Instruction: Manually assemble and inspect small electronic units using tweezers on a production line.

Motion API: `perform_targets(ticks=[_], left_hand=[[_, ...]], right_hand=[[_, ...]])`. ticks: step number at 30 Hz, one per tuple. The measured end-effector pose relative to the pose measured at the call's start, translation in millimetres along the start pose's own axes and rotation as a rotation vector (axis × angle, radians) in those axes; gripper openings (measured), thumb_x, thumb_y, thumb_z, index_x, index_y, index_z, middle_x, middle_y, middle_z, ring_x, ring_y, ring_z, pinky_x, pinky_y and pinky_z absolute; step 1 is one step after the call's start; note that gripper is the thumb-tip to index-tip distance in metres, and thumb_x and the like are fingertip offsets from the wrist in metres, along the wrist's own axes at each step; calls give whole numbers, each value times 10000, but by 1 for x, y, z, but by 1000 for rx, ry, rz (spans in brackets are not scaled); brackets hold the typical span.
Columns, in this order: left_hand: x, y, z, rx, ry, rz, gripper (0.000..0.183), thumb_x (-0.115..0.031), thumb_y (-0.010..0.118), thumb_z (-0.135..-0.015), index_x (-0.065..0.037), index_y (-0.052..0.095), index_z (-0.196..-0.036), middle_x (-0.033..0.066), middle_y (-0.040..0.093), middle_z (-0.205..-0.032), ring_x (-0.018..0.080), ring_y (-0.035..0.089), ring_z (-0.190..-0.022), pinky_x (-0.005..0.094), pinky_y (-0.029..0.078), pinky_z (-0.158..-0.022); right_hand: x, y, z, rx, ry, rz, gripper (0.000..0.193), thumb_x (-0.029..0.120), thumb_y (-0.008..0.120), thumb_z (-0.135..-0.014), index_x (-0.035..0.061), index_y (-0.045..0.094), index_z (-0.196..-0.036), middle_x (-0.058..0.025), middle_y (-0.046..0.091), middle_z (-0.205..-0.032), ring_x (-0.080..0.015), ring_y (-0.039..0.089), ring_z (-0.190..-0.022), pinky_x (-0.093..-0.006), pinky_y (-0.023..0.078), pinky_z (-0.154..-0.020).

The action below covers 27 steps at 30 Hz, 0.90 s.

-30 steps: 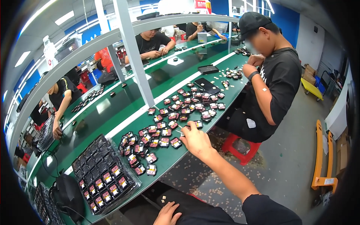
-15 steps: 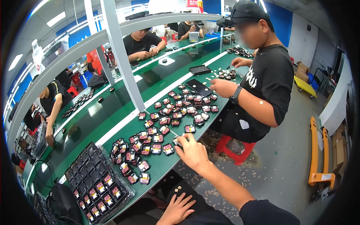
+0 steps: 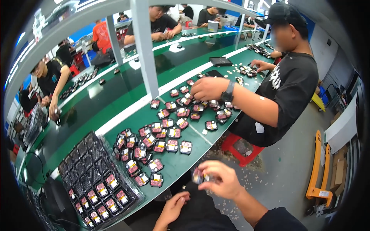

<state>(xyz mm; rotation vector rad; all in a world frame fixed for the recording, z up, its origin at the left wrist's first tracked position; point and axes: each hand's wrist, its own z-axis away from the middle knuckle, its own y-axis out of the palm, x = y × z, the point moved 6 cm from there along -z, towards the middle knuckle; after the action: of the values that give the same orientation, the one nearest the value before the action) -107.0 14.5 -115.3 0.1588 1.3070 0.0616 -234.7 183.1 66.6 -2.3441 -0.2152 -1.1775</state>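
My right hand is closed on a small black module with a pink face, pinched between thumb and fingers beyond the table's near edge. My left hand is low over my lap, holding nothing, its fingers loosely bent and apart from the thumb. On the green table lies a loose spread of similar modules with pink, white and yellow faces. To the left sits a black plastic tray with square pockets. Modules fill several of its nearer pockets, and the farther ones show bare.
A co-worker on the right reaches over the modules. Beyond them are a black shallow box and scattered pale pieces. A white post rises from the table. A red stool stands beneath the co-worker. Other people work across the table.
My right hand has drawn back from the table edge towards my lap, now with a module in it. My left hand has lifted off my thigh. The co-worker's near arm has reached over the modules.
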Motion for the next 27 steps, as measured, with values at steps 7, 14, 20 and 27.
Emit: perform_targets(ticks=[7,14,20,27], left_hand=[[-32,0,68,273,65,911,735,-453,653,-1002,76,447,-1470,178,575,-1412,277,550,-1332,454,433,-1123],[-33,-10,89,26,152,1124,619,-388,714,-978,17,522,-1405,140,606,-1326,243,591,-1250,412,488,-1050],[-22,-26,97,-178,248,1032,576,-323,690,-1000,4,497,-1433,188,607,-1354,297,620,-1234,470,563,-978],[-26,-31,103,-110,26,753,498,-49,556,-1057,39,404,-1522,204,606,-1356,324,681,-1158,407,620,-936]], right_hand=[[27,87,40,638,69,-274,505,78,870,-799,24,600,-1223,-151,684,-1304,-278,768,-903,-327,651,-714],[24,126,32,666,-16,-203,412,244,824,-849,85,679,-1200,-74,659,-1346,-242,746,-878,-320,626,-665],[18,142,30,692,105,-113,313,136,848,-816,91,738,-1105,-64,670,-1111,-181,721,-775,-295,591,-621],[14,147,27,593,159,-105,295,-34,788,-789,23,725,-1071,-95,692,-1001,-263,720,-795,-339,603,-652]])
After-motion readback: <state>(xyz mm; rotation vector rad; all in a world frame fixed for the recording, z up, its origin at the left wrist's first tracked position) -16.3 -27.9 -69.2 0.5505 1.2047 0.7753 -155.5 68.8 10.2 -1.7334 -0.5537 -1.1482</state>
